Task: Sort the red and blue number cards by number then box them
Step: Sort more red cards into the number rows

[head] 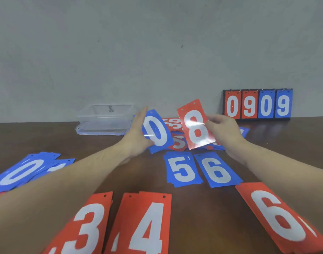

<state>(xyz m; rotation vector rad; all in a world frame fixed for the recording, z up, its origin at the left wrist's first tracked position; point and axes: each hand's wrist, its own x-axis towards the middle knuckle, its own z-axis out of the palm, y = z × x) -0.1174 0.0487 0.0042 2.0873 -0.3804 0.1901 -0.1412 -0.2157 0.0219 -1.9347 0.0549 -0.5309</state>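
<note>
Right hand (223, 131), centre right of frame: fingers pinch the right edge of a red 8 card (194, 125), lifted and tilted. Left hand (138, 132), centre: a blue 0 card (157, 131) held against the palm with the fingers nearly straight; the thumb is hidden behind it.

Behind both cards, an unsorted heap (177, 142) of red and blue cards remains.

Sorted piles on the table (120, 173): blue 0 pile (23, 173) at left, blue 5 (182, 169) and blue 6 (216, 170) at centre, red 3 (87, 228), red 4 (146, 224) and red 6 (279, 217) along the bottom.

Clear box (105, 119), upper centre-left, looks to hold no cards. Scoreboard (257, 104) at upper right.

Judgement: sorting well underway, boxing not begun.
</note>
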